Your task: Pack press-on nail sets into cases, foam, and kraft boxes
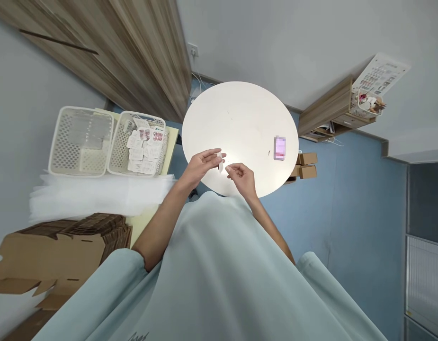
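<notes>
My left hand [201, 166] is over the near edge of the round white table [240, 109]. Its thumb and fingers close on a small white card [220, 162], which stands roughly upright between them. Just to the right is my right hand [243, 179], thumb and fingertips pinched together a short gap from the card. Whether anything tiny sits in that pinch cannot be made out. A small pink-and-purple blurred rectangle [280, 148] lies on the table's right side.
To the left, one white basket [114, 158] holds white cards, some with red prints; another basket [53, 156] holds clear plastic pieces. Nearer are white foam sheets [98, 196] and flattened cardboard boxes [62, 255]. Small brown boxes [307, 166] and a wooden cabinet [328, 106] stand right.
</notes>
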Tool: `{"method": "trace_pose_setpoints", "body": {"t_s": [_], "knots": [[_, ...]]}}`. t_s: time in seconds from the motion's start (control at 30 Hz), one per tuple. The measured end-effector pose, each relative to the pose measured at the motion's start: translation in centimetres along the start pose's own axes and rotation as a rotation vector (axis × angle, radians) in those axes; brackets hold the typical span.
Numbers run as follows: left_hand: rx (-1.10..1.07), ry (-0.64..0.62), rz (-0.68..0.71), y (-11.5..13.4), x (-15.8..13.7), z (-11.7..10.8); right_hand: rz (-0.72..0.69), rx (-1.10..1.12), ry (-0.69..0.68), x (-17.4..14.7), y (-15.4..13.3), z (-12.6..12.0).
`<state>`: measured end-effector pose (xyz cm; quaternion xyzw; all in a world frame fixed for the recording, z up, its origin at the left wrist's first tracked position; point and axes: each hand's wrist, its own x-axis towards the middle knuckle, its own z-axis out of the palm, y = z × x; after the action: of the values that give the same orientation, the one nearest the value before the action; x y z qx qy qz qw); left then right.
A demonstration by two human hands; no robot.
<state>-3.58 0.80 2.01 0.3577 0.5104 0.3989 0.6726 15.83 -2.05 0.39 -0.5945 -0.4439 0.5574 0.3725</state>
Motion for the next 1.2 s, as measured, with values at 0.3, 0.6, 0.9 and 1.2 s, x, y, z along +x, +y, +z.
{"method": "trace_pose_setpoints", "body": {"t_s": [0.3, 0.6, 0.9, 1.2], "knots": [[0.082, 0.060, 0.050, 0.3, -0.4, -0.9, -0.192, -0.258, 0.067, -1.4, -1.3, 3.0], [0.092, 0.134, 0.057, 0.3, 0.2, -4.5, 0.008, 0.022, 0.050, 0.1, -1.3, 3.0], [-0.033, -0.043, 0.020, 0.8, 0.2, -6.2, 0.064, 0.144, -0.053, -0.4, -1.7, 3.2], [-0.173, -0.297, -0.047, 0.6, -0.3, -6.6, 0.153, 0.192, -0.229, -0.1, -1.8, 4.2]]}}
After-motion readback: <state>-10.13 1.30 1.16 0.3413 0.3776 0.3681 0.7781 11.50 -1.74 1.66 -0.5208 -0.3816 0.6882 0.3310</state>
